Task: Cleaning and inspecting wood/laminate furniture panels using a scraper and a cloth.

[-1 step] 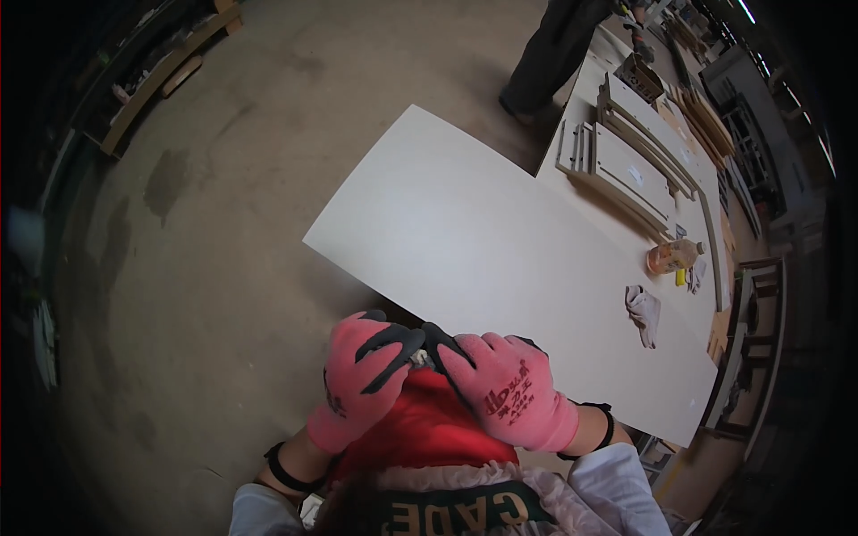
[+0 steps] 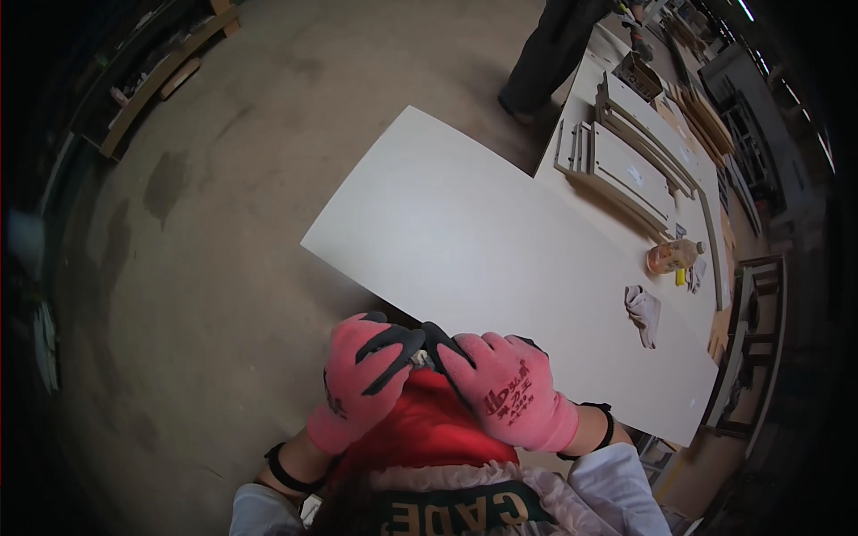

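My left hand [image 2: 365, 380] and my right hand [image 2: 505, 386] both wear pink work gloves with black-coated fingers. They meet in front of my body at the near edge of a large white panel [image 2: 465, 223], fingers bent and pressed together. A small, crumpled, greyish-white thing [image 2: 419, 358] shows between the fingertips. The gloves cover most of it, so its kind cannot be made out. Below the hands is red cloth [image 2: 420, 420] over my front. On the panel to the right lies a crumpled light-grey cloth [image 2: 642, 314].
A clear bottle with orange liquid [image 2: 672, 257] lies at the right. Stacked white boards [image 2: 626, 174] and a cardboard box [image 2: 638, 77] are farther back. A person in dark trousers [image 2: 554, 58] stands beyond the panel. Shelving [image 2: 165, 80] runs along the far left.
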The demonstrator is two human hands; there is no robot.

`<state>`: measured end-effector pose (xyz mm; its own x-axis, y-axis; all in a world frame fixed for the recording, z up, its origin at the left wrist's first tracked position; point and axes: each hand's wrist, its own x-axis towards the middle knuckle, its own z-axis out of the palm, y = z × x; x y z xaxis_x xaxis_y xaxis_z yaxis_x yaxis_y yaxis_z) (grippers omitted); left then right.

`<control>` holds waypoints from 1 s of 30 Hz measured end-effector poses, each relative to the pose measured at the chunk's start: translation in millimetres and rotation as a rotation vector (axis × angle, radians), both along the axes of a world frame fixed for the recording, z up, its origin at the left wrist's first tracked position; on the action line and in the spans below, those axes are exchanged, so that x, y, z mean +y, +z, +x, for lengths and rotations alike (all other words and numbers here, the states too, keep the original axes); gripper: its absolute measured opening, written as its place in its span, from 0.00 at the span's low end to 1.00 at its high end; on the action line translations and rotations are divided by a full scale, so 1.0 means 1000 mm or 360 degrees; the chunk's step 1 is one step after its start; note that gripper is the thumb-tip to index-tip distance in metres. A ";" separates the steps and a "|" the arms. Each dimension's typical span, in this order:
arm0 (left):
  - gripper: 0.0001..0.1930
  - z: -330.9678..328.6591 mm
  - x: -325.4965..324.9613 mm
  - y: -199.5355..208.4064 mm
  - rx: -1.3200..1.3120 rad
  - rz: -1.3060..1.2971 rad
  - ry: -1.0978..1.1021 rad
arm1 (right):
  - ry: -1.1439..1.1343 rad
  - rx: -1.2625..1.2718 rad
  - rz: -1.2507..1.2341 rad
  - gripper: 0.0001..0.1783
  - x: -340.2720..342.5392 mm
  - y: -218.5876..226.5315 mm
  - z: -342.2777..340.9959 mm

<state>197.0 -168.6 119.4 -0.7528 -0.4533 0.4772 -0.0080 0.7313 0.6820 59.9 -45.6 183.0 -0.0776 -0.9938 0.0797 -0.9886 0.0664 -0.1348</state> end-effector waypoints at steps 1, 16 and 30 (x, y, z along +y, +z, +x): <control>0.14 -0.006 0.001 0.003 -0.0041 -0.0005 0.0024 | -0.0016 0.0016 -0.0040 0.16 0.000 -0.001 -0.005; 0.19 -0.088 0.004 0.003 0.0097 0.0148 -0.0003 | -0.0413 -0.0224 -0.0209 0.15 -0.006 -0.013 -0.066; 0.19 -0.135 -0.037 -0.019 -0.0157 0.0976 -0.0017 | -0.0741 -0.0624 -0.0271 0.22 -0.019 -0.041 -0.110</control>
<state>62.3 -205.7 100.1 -0.7860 -0.6154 0.0599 -0.0875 0.2067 0.9745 -49.9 -64.4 141.9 -0.5544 -0.8247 0.1117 -0.7361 0.4234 -0.5281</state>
